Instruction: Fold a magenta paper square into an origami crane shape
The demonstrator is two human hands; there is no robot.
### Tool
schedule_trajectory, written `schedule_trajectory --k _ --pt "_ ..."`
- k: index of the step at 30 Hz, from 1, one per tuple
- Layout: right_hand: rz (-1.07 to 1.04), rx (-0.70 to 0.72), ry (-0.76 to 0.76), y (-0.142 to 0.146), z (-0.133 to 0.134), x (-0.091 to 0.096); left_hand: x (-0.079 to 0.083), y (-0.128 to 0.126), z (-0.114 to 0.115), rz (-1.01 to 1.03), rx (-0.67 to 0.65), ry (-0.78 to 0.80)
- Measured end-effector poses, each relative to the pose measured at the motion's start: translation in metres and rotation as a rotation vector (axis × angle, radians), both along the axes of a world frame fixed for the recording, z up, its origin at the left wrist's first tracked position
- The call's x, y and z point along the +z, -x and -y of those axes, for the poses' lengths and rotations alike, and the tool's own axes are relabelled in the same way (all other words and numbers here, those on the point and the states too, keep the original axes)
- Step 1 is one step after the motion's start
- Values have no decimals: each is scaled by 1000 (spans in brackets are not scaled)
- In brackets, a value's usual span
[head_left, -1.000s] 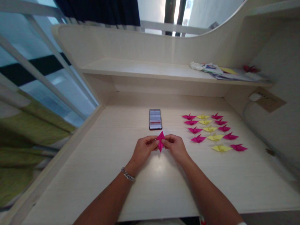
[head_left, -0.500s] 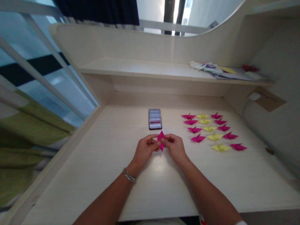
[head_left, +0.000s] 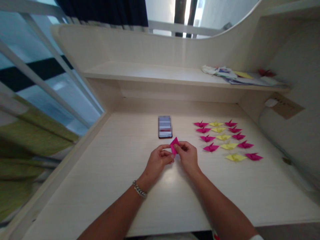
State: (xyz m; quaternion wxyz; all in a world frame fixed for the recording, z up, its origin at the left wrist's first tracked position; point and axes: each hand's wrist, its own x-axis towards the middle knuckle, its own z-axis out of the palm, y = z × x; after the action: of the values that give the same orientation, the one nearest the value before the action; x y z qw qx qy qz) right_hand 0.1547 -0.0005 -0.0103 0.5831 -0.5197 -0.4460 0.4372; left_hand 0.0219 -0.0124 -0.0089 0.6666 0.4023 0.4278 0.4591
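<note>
Both my hands meet over the middle of the pale desk (head_left: pixel 100 173). Between them is a small folded piece of pink paper (head_left: pixel 174 144), its upper corner sticking out above the fingers. My left hand (head_left: pixel 160 160), with a metal bracelet on its wrist, pinches the paper's left side. From the right, my right hand (head_left: pixel 188 156) pinches the same piece with thumb and fingers. A phone (head_left: pixel 165 127) lies flat just beyond the paper.
Several folded pink and yellow paper cranes (head_left: pixel 226 140) lie in rows on the desk to the right. A shelf (head_left: pixel 150 75) runs along the back, with papers (head_left: pixel 233 76) at its right end. White bed rails (head_left: pixel 47 80) stand to the left.
The pink paper has been turned and drawn further into my fingers, so less of it shows. Both hands have shifted slightly right and closer together.
</note>
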Motion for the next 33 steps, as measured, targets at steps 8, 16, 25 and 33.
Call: schedule_trajectory --k 8,16,25,33 --pt "-46 2 5 -4 -2 -1 3 4 2 58 -118 -4" --pt "-55 39 17 -2 -1 -1 1 7 -3 -26 -93 -50" --pt "-212 293 154 -6 -2 -4 5 17 -12 -82 14 -103" --pt "-218 430 213 -21 -3 -1 7 17 -11 38 59 -41"
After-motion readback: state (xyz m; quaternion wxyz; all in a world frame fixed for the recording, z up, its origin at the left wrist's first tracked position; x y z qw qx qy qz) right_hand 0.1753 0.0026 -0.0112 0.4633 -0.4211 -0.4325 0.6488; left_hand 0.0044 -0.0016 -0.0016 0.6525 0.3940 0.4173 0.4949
